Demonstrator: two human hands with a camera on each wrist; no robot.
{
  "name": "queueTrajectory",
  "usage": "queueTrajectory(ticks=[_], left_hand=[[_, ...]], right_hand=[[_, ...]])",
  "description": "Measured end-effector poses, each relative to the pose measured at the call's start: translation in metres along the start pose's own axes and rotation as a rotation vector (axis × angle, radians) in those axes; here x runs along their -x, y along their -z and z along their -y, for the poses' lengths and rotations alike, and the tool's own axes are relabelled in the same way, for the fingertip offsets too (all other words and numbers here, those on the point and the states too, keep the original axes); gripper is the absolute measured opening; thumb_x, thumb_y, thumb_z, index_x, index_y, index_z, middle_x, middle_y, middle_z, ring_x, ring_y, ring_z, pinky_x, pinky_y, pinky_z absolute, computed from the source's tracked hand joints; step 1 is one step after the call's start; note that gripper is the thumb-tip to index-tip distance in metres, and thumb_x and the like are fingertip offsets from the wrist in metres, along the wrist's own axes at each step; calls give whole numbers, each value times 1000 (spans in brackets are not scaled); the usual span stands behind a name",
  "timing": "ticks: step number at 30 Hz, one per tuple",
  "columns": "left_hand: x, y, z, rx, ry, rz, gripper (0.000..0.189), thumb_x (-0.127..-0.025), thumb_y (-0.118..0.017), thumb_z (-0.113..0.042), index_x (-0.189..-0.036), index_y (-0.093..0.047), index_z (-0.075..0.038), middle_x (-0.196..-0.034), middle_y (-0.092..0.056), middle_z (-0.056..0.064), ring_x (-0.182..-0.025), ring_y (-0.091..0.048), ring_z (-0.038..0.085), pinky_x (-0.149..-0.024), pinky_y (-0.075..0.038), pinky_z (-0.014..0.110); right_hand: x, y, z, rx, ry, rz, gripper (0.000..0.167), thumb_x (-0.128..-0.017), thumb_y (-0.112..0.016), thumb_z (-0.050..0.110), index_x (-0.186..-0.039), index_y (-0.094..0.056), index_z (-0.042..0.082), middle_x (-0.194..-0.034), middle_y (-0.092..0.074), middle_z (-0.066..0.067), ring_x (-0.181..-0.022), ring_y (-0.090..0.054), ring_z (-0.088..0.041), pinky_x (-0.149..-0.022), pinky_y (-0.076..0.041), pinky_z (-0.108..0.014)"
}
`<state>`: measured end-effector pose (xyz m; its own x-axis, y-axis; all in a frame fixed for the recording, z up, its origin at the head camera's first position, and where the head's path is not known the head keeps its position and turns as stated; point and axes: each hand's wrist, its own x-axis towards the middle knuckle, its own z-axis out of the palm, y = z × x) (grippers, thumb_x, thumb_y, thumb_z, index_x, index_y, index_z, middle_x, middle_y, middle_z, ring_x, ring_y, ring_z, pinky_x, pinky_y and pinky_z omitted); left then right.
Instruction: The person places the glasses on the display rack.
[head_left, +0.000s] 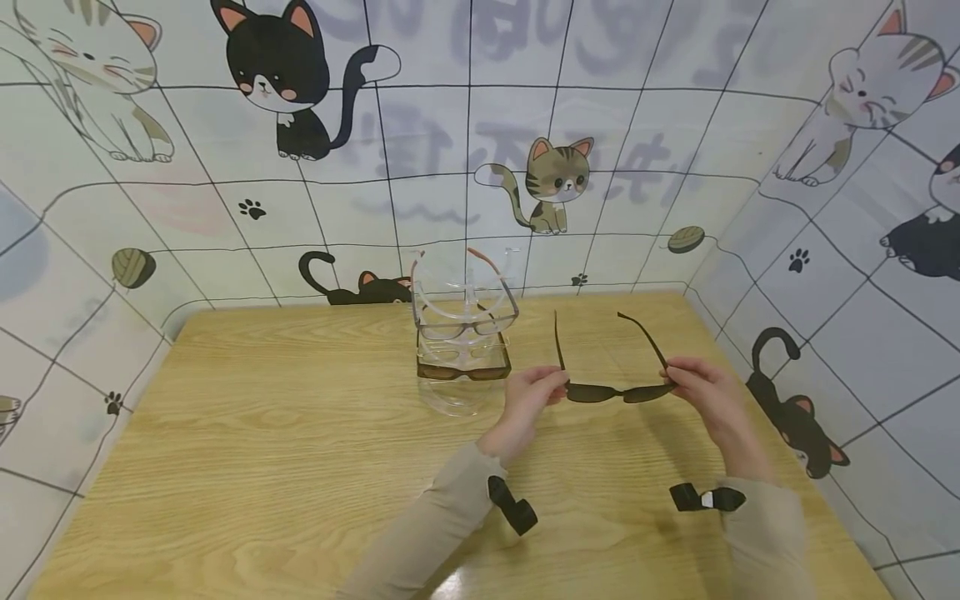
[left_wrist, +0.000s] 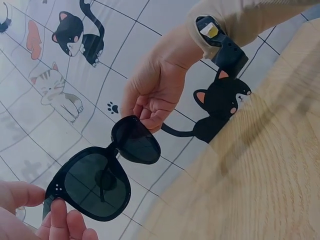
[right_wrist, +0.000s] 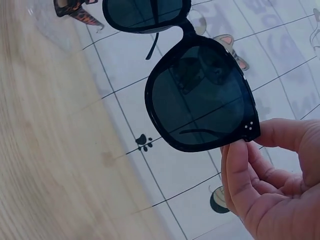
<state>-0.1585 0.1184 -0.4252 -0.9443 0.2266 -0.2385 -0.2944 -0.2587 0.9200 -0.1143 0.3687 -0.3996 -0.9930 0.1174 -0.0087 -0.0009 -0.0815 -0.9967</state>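
Observation:
Black sunglasses (head_left: 592,392) with dark lenses are held up above the right part of the table, arms unfolded and pointing away from me. My left hand (head_left: 525,404) pinches the frame's left corner between thumb and fingers. At the opposite corner my right hand (head_left: 708,400) grips the hinge end, close to three small silver dots seen in the right wrist view. Both lenses (left_wrist: 95,182) show whole in the left wrist view. Just left of my left hand stands a clear display stand (head_left: 453,400) carrying glasses on its tiers.
Pale-framed glasses (head_left: 465,330) sit high on the stand, and brown tortoiseshell glasses (head_left: 463,372) lower down. The wooden table (head_left: 285,450) ends at a cloth backdrop (head_left: 435,200) printed with cats, which also rises along both sides.

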Motion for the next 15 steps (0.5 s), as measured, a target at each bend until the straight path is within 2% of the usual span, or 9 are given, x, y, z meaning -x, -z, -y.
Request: queueTrajectory(ticks=[3,4,6,10,11,15], left_hand=[[5,-1,-7,-1,-7,22,21,-85,-67,-12,-99,-68,3,-72,-64,-2,-64,-59,7,-83,-53,43],[7,-1,-9,-4,-10,28,21,-85,-67,-13,-99,-68,3,-72,-64,-2,-63,-60,7,-83,-53,43],[10,-2,-14,-5,-9,38,21,-85,-67,-14,-99,-68,3,-73,-65,-1,-64,-60,7,-82,-54,41],[16,-2,-24,1,-1,51,21,-85,-67,-13,-100,-68,2,-76,-67,1,-65,-61,8,-78,-55,36],[18,-3,-26,1,0,54,20,-86,-67,-12,-100,-68,2,-76,-67,1,-65,-61,8,-77,-55,34],[24,-2,-34,8,-3,63,21,-85,-68,-12,-101,-68,2,-78,-67,0,-66,-61,8,-80,-54,38]], right_hand=[[4,2,3,13,26,-10,15,-92,-57,3,-95,-68,13,-88,-69,6,-82,-64,-4,-71,-51,-15],[-3,14,-7,-32,48,23,12,-91,-60,5,-97,-68,12,-90,-69,4,-83,-64,-5,-72,-51,-16],[-1,15,-4,-10,59,8,11,-91,-62,7,-100,-68,9,-91,-69,3,-85,-64,-7,-73,-52,-17],[6,10,8,-52,70,19,12,-90,-61,4,-100,-68,7,-91,-69,1,-85,-65,-8,-74,-52,-17],[15,-3,23,-16,56,-15,12,-91,-59,2,-99,-68,6,-90,-69,2,-84,-65,-7,-73,-52,-17],[19,-8,33,-55,75,6,14,-91,-58,-2,-96,-68,6,-89,-70,1,-83,-66,-8,-72,-52,-16]])
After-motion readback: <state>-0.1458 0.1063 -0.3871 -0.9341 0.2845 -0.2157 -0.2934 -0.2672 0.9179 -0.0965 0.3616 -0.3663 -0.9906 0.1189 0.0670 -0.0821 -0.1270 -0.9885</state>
